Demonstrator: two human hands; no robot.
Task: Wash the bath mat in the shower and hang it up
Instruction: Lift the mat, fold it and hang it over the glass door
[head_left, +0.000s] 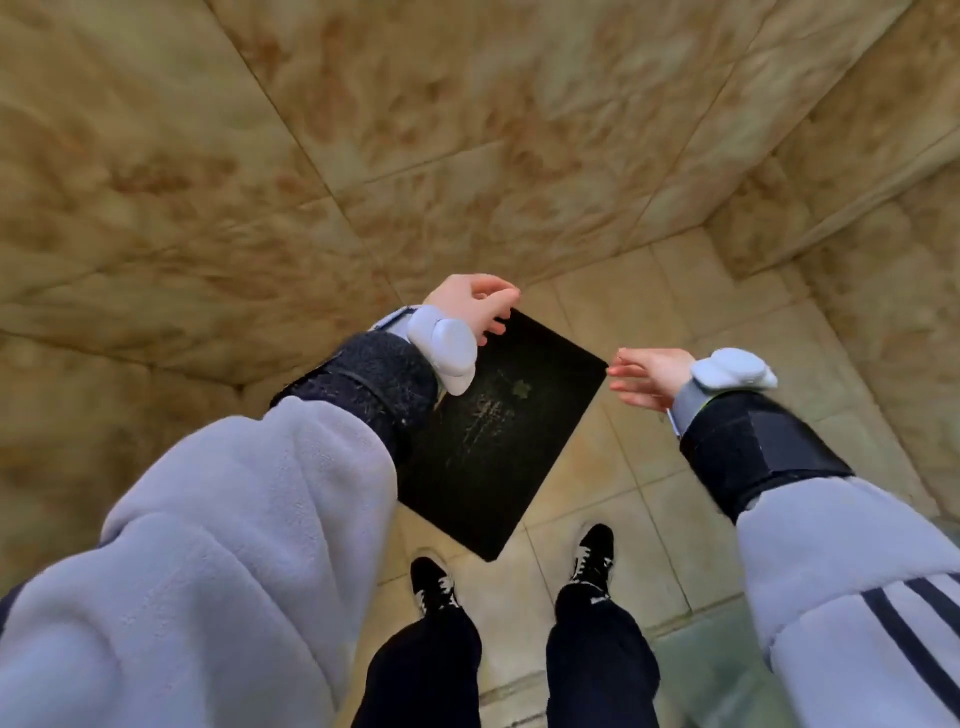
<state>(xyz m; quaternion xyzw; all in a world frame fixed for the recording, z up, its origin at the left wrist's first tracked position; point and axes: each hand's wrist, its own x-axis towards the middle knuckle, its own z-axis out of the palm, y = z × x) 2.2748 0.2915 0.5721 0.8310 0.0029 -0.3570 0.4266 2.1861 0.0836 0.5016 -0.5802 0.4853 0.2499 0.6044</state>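
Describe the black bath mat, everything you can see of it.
The black bath mat is a thin, flat, matte rectangle with pale streaks and a small greenish speck near its middle. It hangs tilted in the air above the tiled floor. The left hand pinches its top corner, the right hand its right corner. The left arm hides part of one edge.

Our left sleeve (249, 499) and the white wrist device (448, 354) cover the bath mat's (498, 457) side at 9 o'clock, so we cannot see that edge or its lower corner. The greenish fleck (520, 387) and faint scuffs (488, 415) near the mat's middle are too small for us to make out. That sleeve, the right sleeve (841, 582) and our dark trouser legs (426, 670) run off the frame between 4 and 8 o'clock, and the glassy panel (701, 670) at 5 o'clock is blurred.
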